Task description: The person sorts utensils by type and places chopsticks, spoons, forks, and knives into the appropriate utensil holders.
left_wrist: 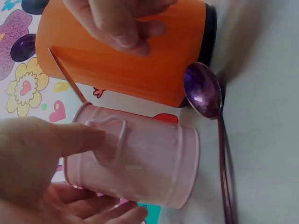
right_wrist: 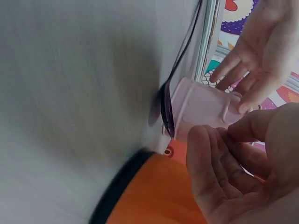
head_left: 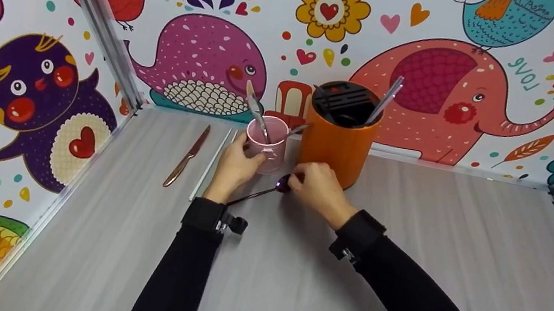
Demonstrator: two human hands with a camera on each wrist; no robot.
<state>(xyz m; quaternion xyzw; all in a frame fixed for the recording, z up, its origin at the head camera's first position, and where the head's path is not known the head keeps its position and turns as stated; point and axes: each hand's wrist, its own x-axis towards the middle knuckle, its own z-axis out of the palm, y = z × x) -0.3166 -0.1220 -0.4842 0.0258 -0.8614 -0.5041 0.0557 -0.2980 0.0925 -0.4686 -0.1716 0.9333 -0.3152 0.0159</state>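
Note:
My left hand [head_left: 236,165] holds a small pink cup [head_left: 271,161] that stands on the table, the thumb on its side loop and the other fingers around the far side. Inside the cup a knife [head_left: 256,111] leans up to the left, and a thin utensil [head_left: 298,129] sticks out to the right. A dark purple metal spoon [left_wrist: 203,91] lies before the cup, its handle running toward my left wrist. Beside the spoon's bowl is my right hand [head_left: 324,189], fingers loosely bent; in the right wrist view [right_wrist: 233,172] nothing shows between the fingertips.
An orange cylindrical holder [head_left: 335,150] with a black slotted insert stands right of the cup, pale sticks [head_left: 387,99] poking out of it. A copper-coloured knife [head_left: 187,156] and thin pale sticks [head_left: 212,165] lie on the left. Patterned panels [head_left: 320,52] enclose the table.

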